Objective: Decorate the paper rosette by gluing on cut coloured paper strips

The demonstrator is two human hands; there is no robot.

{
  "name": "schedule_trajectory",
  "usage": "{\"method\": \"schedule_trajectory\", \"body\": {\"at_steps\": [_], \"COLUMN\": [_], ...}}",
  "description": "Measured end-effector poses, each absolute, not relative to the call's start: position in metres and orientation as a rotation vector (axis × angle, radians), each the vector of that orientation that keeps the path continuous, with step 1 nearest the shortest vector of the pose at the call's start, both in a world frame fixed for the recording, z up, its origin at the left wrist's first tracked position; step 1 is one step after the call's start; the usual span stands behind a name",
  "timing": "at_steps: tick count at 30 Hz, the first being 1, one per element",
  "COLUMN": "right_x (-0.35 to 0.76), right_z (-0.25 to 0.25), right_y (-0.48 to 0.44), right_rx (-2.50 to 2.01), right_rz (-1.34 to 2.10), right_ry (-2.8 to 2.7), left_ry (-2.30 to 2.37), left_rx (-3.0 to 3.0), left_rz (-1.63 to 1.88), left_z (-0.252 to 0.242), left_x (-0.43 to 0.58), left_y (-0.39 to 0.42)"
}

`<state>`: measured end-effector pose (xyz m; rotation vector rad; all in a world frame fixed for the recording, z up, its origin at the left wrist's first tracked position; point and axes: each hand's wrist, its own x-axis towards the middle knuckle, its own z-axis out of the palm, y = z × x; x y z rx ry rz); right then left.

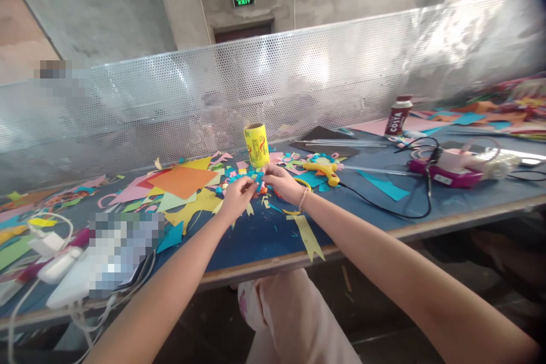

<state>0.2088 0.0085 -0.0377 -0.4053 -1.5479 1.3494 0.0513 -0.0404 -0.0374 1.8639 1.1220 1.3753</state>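
My left hand (pixel 237 197) and my right hand (pixel 285 183) meet over the table, fingertips pinched together. Between them is a small piece of blue paper (pixel 258 177), partly covered by the fingers. Its exact shape is too small to make out. Just behind the hands stands a yellow cardboard tube (pixel 256 145) with printing on it. To the right of my right hand lies a yellow hot glue gun (pixel 322 172) with a black cord. Beyond the gun is a blue and pink paper rosette (pixel 321 159). A pale yellow notched paper strip (pixel 307 236) hangs near the table's front edge.
Orange paper (pixel 181 181) and a yellow paper star (pixel 194 208) lie left of the hands. Further left are a tablet-like device (pixel 81 278) and cables. On the right stand a brown bottle (pixel 398 116) and a purple power strip (pixel 447 175). A perforated metal screen (pixel 170 108) runs behind.
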Motion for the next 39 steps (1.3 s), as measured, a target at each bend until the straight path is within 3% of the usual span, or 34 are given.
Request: {"method": "schedule_trajectory", "body": {"at_steps": [22,29,39], "right_x": [0.208,0.204,0.200], "right_z": [-0.042,-0.042,-0.043], "right_y": [0.008,0.007,0.008], "right_rx": [-0.428,-0.506,-0.562], "right_rz": [1.495,1.143,0.864], "right_ry": [-1.547,-1.715,-1.746], "left_ry": [1.094,0.981,0.953], "left_rx": [1.663,1.258,1.226], "left_rz": [1.459,1.612,1.578], "left_z": [-0.038,-0.039,-0.034], "left_x": [0.049,0.049,0.053], "left_y": [-0.037,-0.030,-0.035]}}
